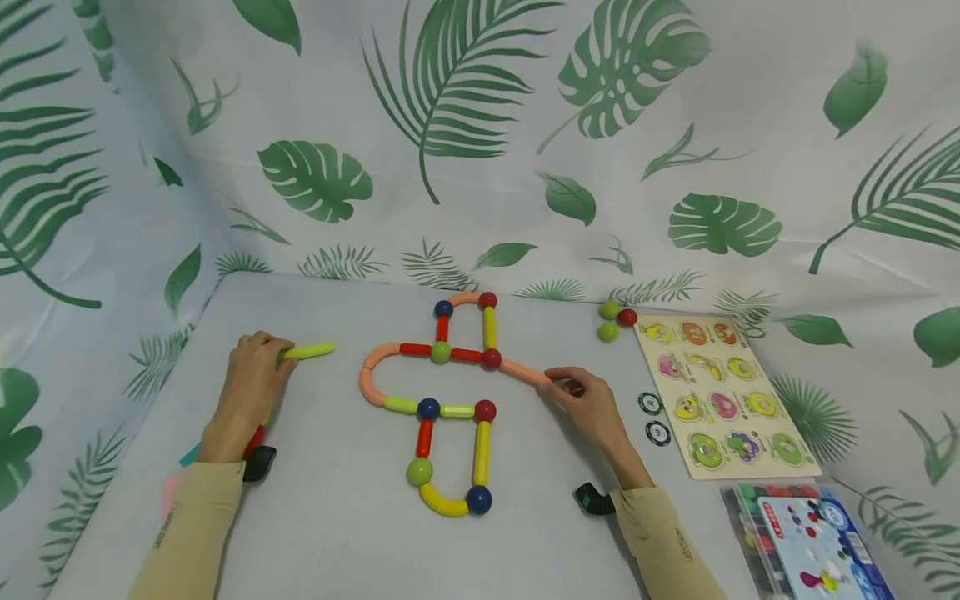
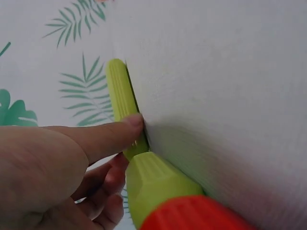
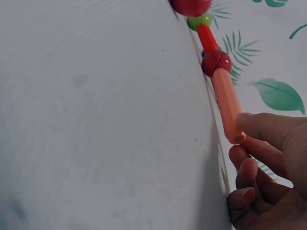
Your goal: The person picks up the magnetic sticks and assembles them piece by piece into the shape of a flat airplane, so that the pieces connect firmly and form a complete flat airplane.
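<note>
My left hand [image 1: 279,354] grips a lime-green stick [image 1: 309,351] that lies on the white table [image 1: 315,517] at the left, its free end pointing right. In the left wrist view my thumb [image 2: 96,139] presses this stick [image 2: 120,96], and a second lime piece [image 2: 156,184] and a red piece [image 2: 201,213] sit near my palm. My right hand [image 1: 558,385] pinches the right end of an orange stick [image 1: 523,372], which joins a red ball [image 1: 491,358] of the flat stick-and-ball figure [image 1: 442,408] in the middle. The right wrist view shows that orange stick [image 3: 226,100] under my thumb.
A wooden peg puzzle board [image 1: 716,392] lies at the right, with two green balls and a red ball [image 1: 615,321] at its far left corner. Two poker chips [image 1: 654,417] sit beside it. A plastic box of pieces [image 1: 806,542] stands at the front right. Leaf-print cloth hangs behind.
</note>
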Demonstrator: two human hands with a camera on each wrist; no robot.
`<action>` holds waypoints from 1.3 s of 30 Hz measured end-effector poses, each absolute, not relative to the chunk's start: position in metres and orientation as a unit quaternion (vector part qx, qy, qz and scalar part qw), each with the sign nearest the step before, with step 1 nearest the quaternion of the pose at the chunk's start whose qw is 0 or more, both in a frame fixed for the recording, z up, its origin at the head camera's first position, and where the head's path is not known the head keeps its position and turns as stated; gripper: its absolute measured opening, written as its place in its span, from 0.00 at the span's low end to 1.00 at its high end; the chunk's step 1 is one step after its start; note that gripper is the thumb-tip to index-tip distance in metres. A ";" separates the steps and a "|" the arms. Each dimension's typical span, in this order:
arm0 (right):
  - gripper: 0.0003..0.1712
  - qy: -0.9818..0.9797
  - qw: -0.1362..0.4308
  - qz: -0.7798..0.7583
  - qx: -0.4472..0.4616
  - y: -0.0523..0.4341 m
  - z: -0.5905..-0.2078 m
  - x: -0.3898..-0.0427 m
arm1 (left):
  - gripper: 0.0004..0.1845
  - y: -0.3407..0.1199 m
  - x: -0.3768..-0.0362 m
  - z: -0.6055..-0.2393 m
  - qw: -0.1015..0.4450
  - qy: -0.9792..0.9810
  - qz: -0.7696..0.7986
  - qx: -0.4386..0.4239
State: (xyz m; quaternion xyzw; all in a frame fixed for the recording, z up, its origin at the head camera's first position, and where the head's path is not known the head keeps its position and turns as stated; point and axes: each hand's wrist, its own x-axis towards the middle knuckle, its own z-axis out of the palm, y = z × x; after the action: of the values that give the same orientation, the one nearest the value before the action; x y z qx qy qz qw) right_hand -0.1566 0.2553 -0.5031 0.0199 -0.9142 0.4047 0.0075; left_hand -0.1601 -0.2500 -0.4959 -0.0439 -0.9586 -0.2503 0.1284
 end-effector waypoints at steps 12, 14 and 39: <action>0.18 -0.910 0.010 0.414 0.003 0.270 -0.501 -0.147 | 0.12 -0.184 -0.158 -0.469 0.118 -0.944 -0.282 -0.125; 0.18 -0.911 0.009 0.412 -0.002 0.271 -0.501 -0.146 | 0.12 -0.159 -0.157 -0.464 0.116 -0.940 -0.284 -0.152; 0.16 -0.906 0.031 0.423 -0.011 0.289 -0.496 -0.136 | 0.11 0.041 -0.131 -0.469 -0.048 -0.918 -0.132 -0.370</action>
State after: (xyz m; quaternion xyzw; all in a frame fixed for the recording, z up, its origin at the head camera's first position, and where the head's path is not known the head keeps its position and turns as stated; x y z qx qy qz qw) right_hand -0.1362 0.2890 -0.4964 -0.0109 -0.9058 0.4226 0.0305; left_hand -0.1306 0.0407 -0.4692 -0.3697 -0.9185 -0.1317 -0.0482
